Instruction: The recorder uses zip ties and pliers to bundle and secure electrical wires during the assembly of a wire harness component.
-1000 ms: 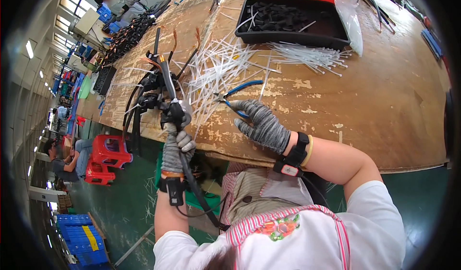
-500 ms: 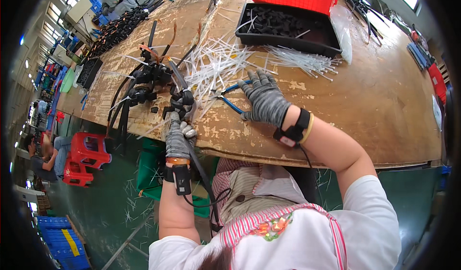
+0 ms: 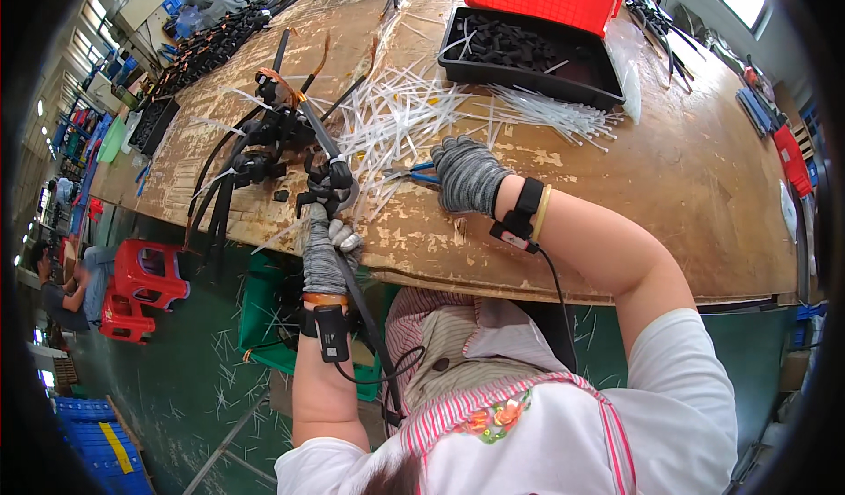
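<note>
My right hand [image 3: 469, 176], in a grey knit glove, is closed around the handles of blue-handled cutting pliers [image 3: 426, 171]. Their jaws point left, toward a black cable harness [image 3: 333, 175]. At the table's near edge my gloved left hand [image 3: 324, 250] grips this harness from below; a thick black cable [image 3: 368, 315] hangs down past the wrist. More black cables with connectors [image 3: 264, 165] lie just left, some ending in bare copper strands. A loose heap of white cable ties [image 3: 396, 112] spreads behind both hands.
A black tray [image 3: 528, 86] of small black parts, with a red bin [image 3: 546, 0] behind it, stands at the back. A fan of cable ties [image 3: 559, 117] lies before it. Below the table's left side are a green crate [image 3: 255, 319] and red stools [image 3: 145, 275]. Other people are at left.
My right hand has closed around the pliers' handles, which were spread with my fingers extended. The pliers' handles have come together. My left hand keeps its grip on the harness.
</note>
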`<action>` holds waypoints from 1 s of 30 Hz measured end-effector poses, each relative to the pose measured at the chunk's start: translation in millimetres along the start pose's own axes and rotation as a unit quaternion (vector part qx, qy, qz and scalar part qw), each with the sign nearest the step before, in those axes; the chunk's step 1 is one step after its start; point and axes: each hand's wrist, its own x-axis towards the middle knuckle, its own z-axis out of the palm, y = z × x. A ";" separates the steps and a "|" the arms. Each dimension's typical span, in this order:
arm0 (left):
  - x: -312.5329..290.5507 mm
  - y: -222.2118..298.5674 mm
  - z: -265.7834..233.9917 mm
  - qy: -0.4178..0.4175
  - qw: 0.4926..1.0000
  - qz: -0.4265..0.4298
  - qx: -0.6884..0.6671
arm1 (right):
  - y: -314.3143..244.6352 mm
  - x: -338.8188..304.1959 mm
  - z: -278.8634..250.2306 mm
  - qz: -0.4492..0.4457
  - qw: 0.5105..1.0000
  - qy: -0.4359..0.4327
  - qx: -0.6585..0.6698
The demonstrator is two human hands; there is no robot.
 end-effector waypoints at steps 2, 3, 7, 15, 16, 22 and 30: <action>1.2 0.2 -4.2 -0.019 1.000 -0.006 -0.008 | -4.4 1.9 -5.2 0.040 0.992 0.005 0.116; 1.3 0.7 -5.2 -0.019 1.000 -0.006 -0.010 | -8.8 -5.1 -15.3 0.040 0.989 0.017 0.142; -1.8 -2.0 3.6 -0.023 0.999 -0.014 -0.017 | -10.6 -4.8 -2.1 -0.041 0.958 0.172 0.225; -1.3 -0.9 -2.9 -0.053 0.998 -0.008 -0.031 | -34.8 1.8 8.7 -0.035 0.965 0.146 0.214; -0.4 -1.1 -4.2 -0.050 0.998 -0.005 -0.035 | -36.0 2.4 9.3 -0.036 0.965 0.146 0.214; -2.2 -3.1 -4.1 -0.034 0.998 0.000 -0.045 | -49.2 1.2 12.7 -0.026 0.963 0.185 0.197; -1.4 -3.2 -2.8 -0.026 0.999 0.004 -0.027 | -57.5 -5.5 9.7 0.008 0.963 0.166 0.212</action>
